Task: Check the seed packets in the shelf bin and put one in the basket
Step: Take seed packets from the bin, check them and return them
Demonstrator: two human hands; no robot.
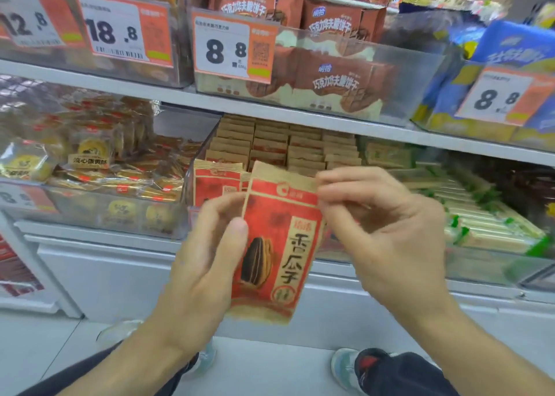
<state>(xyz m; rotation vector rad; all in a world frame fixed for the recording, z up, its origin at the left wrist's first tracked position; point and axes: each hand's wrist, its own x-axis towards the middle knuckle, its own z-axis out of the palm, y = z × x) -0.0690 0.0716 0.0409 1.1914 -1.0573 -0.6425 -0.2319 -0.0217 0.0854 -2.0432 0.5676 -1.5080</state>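
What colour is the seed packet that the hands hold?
Red front with kraft-brown edges, on the seed packet; the head view shows it.

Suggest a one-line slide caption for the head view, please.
Left hand holds a red seed packet before the shelf bin; right hand pinches its top.
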